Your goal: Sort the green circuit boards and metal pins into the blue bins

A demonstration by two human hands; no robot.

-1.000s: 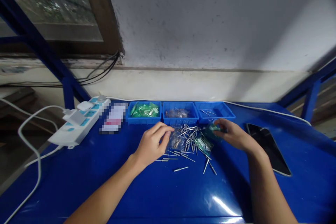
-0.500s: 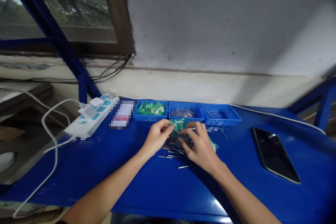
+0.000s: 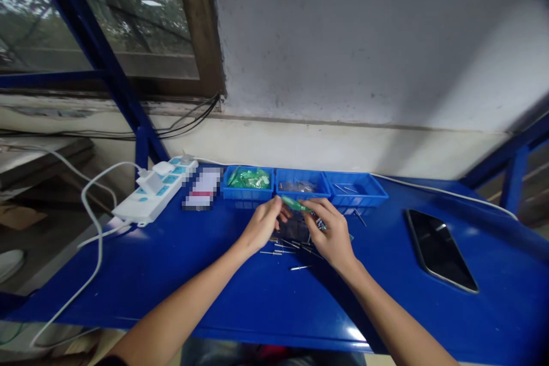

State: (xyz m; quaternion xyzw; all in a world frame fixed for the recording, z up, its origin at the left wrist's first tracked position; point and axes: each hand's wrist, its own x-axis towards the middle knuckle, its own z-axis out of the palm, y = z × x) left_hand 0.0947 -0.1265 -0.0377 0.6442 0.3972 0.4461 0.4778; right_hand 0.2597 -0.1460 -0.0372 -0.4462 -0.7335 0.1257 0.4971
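Note:
A small green packet [image 3: 293,203] is held between both hands, just in front of the blue bins. My left hand [image 3: 265,223] pinches its left end. Thumb and fingers of my right hand [image 3: 330,231] close on its right end. Below the hands, several thin metal rivets [image 3: 283,249] lie scattered on the blue table [image 3: 240,303], with a single one [image 3: 301,267] nearer the front edge. The left bin [image 3: 249,194] contains green packets, the middle bin [image 3: 302,193] clear packets, and the right bin [image 3: 360,199] a few rivets.
A black phone [image 3: 441,251] lies at the right. On the left are a white power strip [image 3: 148,200] with plugs and cables, and a pixelated card [image 3: 203,187]. Behind the bins, a white cable [image 3: 446,190] runs along the wall [image 3: 343,143].
The green packet has gone from upright and spread to flatter and more edge-on between the hands. My right hand's fingers have closed onto it. The camera view has shifted slightly.

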